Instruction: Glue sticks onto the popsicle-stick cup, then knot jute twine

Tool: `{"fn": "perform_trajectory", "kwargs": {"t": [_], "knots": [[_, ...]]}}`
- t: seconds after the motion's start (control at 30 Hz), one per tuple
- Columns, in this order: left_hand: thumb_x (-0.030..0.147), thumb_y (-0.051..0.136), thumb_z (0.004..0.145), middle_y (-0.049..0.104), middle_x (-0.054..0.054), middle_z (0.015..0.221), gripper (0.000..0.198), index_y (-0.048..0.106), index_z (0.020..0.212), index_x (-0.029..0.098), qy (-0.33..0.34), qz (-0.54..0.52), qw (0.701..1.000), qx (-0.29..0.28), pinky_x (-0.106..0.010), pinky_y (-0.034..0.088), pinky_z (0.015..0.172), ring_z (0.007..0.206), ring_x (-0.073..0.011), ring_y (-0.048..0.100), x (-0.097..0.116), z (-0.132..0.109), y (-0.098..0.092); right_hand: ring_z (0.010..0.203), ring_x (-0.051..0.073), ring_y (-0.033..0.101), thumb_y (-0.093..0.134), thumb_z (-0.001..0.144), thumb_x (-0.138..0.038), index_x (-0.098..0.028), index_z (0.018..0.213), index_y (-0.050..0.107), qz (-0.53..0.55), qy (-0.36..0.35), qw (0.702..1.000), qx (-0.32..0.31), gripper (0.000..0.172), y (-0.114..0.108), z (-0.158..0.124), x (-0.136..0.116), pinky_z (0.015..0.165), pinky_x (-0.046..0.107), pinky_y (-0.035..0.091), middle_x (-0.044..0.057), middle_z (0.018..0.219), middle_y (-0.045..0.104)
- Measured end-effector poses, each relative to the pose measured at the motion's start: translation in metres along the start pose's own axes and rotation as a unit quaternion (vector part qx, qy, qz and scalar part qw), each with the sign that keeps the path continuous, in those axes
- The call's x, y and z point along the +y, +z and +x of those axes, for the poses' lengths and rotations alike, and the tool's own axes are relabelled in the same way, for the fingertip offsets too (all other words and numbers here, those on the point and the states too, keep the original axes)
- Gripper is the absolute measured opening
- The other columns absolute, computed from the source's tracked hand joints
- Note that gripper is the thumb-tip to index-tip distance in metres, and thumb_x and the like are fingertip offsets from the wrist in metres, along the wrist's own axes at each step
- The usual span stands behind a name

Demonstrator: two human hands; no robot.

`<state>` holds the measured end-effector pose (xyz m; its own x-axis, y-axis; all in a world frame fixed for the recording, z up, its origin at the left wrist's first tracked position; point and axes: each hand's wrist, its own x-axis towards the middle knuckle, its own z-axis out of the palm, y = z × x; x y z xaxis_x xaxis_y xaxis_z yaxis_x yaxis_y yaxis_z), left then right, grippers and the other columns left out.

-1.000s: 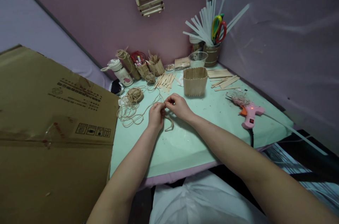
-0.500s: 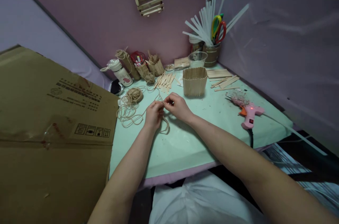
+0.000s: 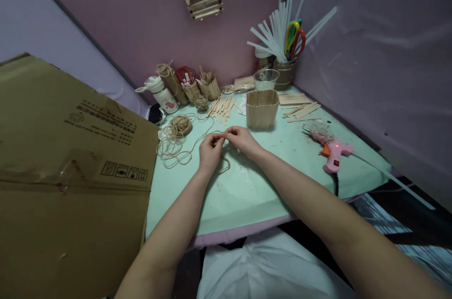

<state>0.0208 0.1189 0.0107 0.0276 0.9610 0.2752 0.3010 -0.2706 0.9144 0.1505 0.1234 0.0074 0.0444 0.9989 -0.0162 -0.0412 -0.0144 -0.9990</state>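
Over the middle of the green-covered table (image 3: pixel 240 195), my left hand (image 3: pixel 211 150) and my right hand (image 3: pixel 243 141) meet at the fingertips, both closed in a pinch. Brown twine (image 3: pixel 226 165) runs between them, and a short loop of it hangs below my left hand. From the hands the strand trails left to loose coils and a ball of twine (image 3: pixel 180 125). Just behind my right hand stands a box made of craft sticks (image 3: pixel 262 111), upright and touched by neither hand. The fingers hide the exact piece of twine being pinched.
At right lies a pink hot glue gun (image 3: pixel 334 153) with its light on. Loose craft sticks (image 3: pixel 222 107) lie behind the hands. A cup holds scissors (image 3: pixel 294 39) and white glue sticks. A large cardboard box (image 3: pixel 77 172) borders the left side, with a white bottle (image 3: pixel 163 95) behind it.
Both hands have shifted slightly, with the fingertips still together on the twine. My right hand's fingers are flatter now, and the hanging loop sits a little higher. The view has moved slightly.
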Motion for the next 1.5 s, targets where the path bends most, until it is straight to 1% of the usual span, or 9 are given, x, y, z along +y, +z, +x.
{"fn": "perform_trajectory", "kwargs": {"t": [0.17,0.4,0.53,0.7,1.0,1.1,1.23,1.33,1.5], "knots": [[0.024,0.062,0.074,0.064,-0.001,0.075,0.009,0.066,0.079,0.018,0.018,0.029,0.999,0.003,-0.024,0.038,0.063,0.066,-0.0131,0.052,-0.003,0.000,0.000,0.060,0.012,0.047,0.061,0.069,-0.034,-0.018,0.069,0.059,-0.017,-0.045,0.999,0.001,0.016,0.001,0.001,0.001,0.059,0.025,0.037,-0.002,0.065,0.056],[0.023,0.055,0.078,0.052,0.003,0.055,0.020,0.058,0.059,0.018,0.011,0.099,0.993,-0.068,-0.025,0.029,0.058,0.057,-0.0134,0.043,-0.003,-0.003,0.006,0.067,0.014,0.049,0.054,0.072,-0.026,-0.020,0.066,0.054,-0.066,-0.081,0.993,0.045,0.008,0.006,0.004,0.007,0.066,0.027,0.039,-0.002,0.065,0.055],[0.025,0.054,0.082,0.049,0.001,0.055,0.027,0.053,0.056,0.020,0.064,0.154,0.984,-0.064,-0.027,0.026,0.057,0.056,-0.0144,0.040,0.005,-0.013,0.011,0.066,0.014,0.048,0.052,0.072,-0.029,-0.021,0.066,0.051,-0.052,-0.059,0.993,0.089,0.010,0.006,0.008,0.012,0.064,0.026,0.038,-0.002,0.065,0.054],[0.025,0.049,0.086,0.049,-0.002,0.059,0.029,0.051,0.058,0.020,0.110,0.251,0.954,-0.121,-0.029,0.023,0.058,0.058,-0.0166,0.041,0.013,-0.030,0.020,0.065,0.015,0.046,0.047,0.070,-0.028,-0.022,0.064,0.047,-0.046,-0.008,0.984,0.170,0.009,-0.002,0.014,0.015,0.063,0.026,0.036,-0.002,0.064,0.051],[0.026,0.048,0.088,0.050,-0.002,0.060,0.031,0.052,0.058,0.021,0.110,0.234,0.959,-0.119,-0.028,0.027,0.060,0.061,-0.0169,0.045,0.014,-0.030,0.020,0.058,0.013,0.043,0.047,0.071,-0.030,-0.022,0.068,0.048,-0.005,-0.005,0.983,0.184,0.009,-0.003,0.018,0.021,0.059,0.026,0.037,-0.003,0.064,0.049],[0.028,0.049,0.088,0.051,-0.001,0.058,0.029,0.056,0.060,0.020,0.083,0.200,0.970,-0.114,-0.027,0.029,0.060,0.059,-0.0158,0.045,0.012,-0.030,0.020,0.054,0.012,0.040,0.051,0.070,-0.031,-0.022,0.068,0.048,0.034,0.010,0.990,0.140,0.010,-0.005,0.018,0.016,0.055,0.025,0.036,-0.004,0.060,0.047],[0.034,0.045,0.090,0.058,0.000,0.063,0.027,0.065,0.078,0.019,0.023,0.136,0.985,-0.103,-0.026,0.035,0.063,0.063,-0.0152,0.051,0.009,-0.028,0.019,0.053,0.010,0.040,0.058,0.065,-0.030,-0.020,0.069,0.052,0.094,0.034,0.993,0.057,0.012,-0.009,0.012,0.002,0.049,0.022,0.033,-0.005,0.057,0.046],[0.033,0.044,0.091,0.062,0.000,0.072,0.027,0.066,0.087,0.019,0.007,0.091,0.992,-0.084,-0.025,0.039,0.067,0.069,-0.0145,0.053,0.006,-0.022,0.018,0.059,0.010,0.045,0.060,0.063,-0.029,-0.020,0.070,0.054,0.143,0.032,0.989,0.029,0.013,-0.009,0.009,-0.007,0.049,0.020,0.036,-0.004,0.061,0.049],[0.033,0.044,0.090,0.053,0.002,0.062,0.026,0.066,0.091,0.019,-0.008,0.002,0.995,-0.097,-0.023,0.038,0.060,0.059,-0.0121,0.047,0.005,-0.014,0.013,0.054,0.009,0.047,0.058,0.071,-0.042,-0.019,0.070,0.056,0.186,0.066,0.980,0.020,0.024,-0.011,0.010,-0.009,0.046,0.020,0.033,-0.003,0.061,0.051]]}}
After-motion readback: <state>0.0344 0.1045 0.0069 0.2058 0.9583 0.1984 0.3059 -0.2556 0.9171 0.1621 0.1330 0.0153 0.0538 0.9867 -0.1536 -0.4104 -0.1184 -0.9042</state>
